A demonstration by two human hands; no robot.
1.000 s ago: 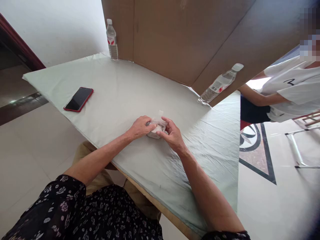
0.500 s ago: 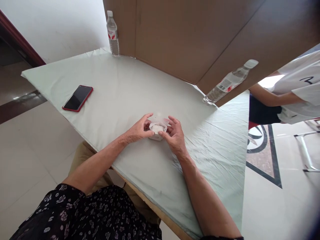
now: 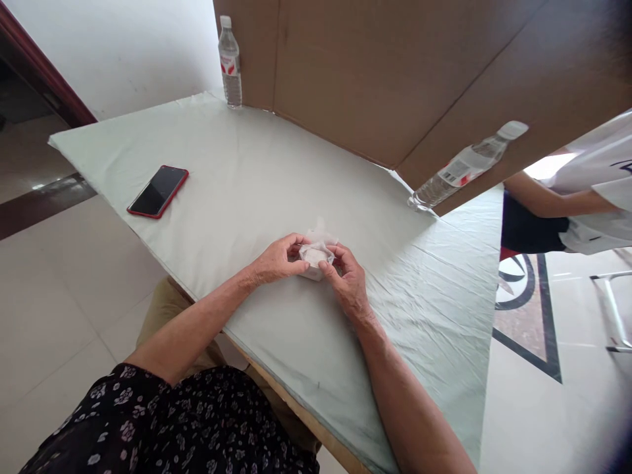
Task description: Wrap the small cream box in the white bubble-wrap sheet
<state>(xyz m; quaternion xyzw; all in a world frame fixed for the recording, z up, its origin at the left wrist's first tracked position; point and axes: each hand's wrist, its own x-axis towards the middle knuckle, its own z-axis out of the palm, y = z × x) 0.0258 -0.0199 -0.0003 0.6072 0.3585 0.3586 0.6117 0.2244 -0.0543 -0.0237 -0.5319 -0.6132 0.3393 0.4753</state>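
box [image 3: 312,273]: small and white, on the counter [image 3: 237,164], with the left hand [image 3: 276,262] on one side of it and the right hand [image 3: 351,283] on the other. it looks open on top.
wrap [image 3: 320,238]: thin and white, poking up out of the box at its far edge. the stuff in the box is pale, but too small to tell what it is.
left hand hold: fingers bent and clamped on the left side of the box, thumb at its near edge.
right hand hold: fingers clamped on the right side of the box, thumb at its near edge too.
why two hands: the box looks light, so i think holding both sides stops it sliding or tipping.
phone [image 3: 158,191]: flat, to the left of the box and a bit beyond it, maybe so it is out of the way.
board [image 3: 355,79]: big and brown, standing like a wall beyond the box.
left bottle [image 3: 230,69]: upright, far beyond the box to the left, just beside the board.
right bottle [image 3: 459,172]: beyond the box to the right, also by the board. maybe both bottles help the board stay up.
arm [image 3: 553,199]: another person's, far to the right of the box.
what changed: half a second ago the pointing fingers were up off the wrap. now they are lower and closer in. the box looks to be in the same spot, and the view has swung a little.
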